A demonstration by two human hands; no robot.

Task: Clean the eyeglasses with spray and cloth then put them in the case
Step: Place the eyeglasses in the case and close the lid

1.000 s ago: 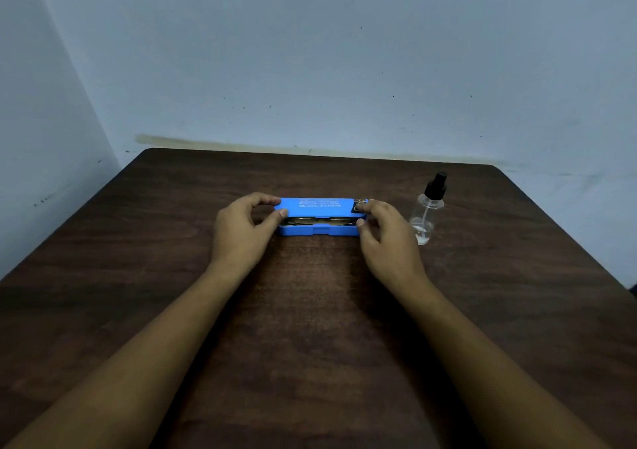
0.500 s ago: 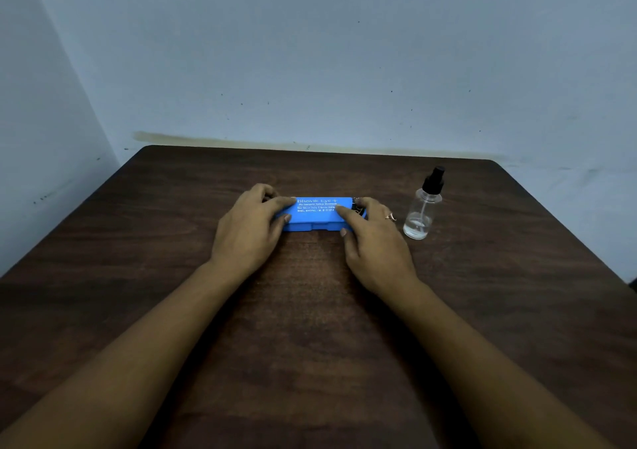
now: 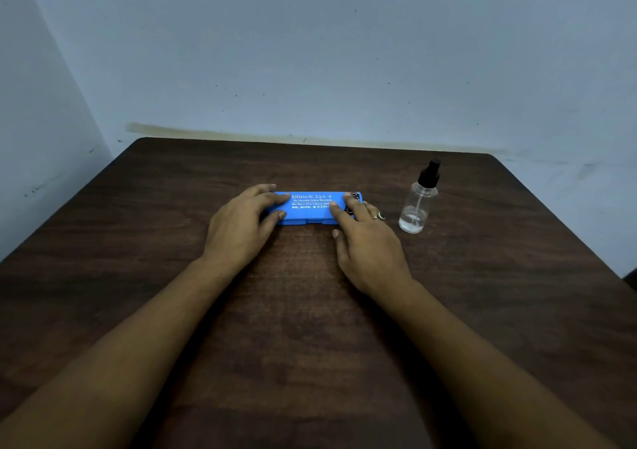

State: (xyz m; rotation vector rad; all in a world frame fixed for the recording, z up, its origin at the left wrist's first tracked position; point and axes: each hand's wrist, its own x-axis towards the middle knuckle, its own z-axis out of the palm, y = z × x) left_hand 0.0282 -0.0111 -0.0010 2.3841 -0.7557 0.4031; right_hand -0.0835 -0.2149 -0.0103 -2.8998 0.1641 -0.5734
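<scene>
A blue eyeglass case (image 3: 312,203) with white lettering lies shut in the middle of the dark wooden table (image 3: 310,328). My left hand (image 3: 238,229) holds its left end, fingers flat on the lid and thumb against the front edge. My right hand (image 3: 370,247) covers its right end, fingers pressing on the lid and thumb on the table in front of it. A dark patterned bit (image 3: 355,195) sticks out at the case's right end. The eyeglasses are hidden. A clear spray bottle (image 3: 416,209) with a black nozzle stands upright just right of my right hand.
The table's back edge meets a pale blue wall (image 3: 310,69). Another wall runs along the left side. The table's right corner drops off near the spray bottle's far side.
The case lid, ajar a second ago with the glasses visible inside, has come down shut. Both hands shifted from the case's ends onto its lid.
</scene>
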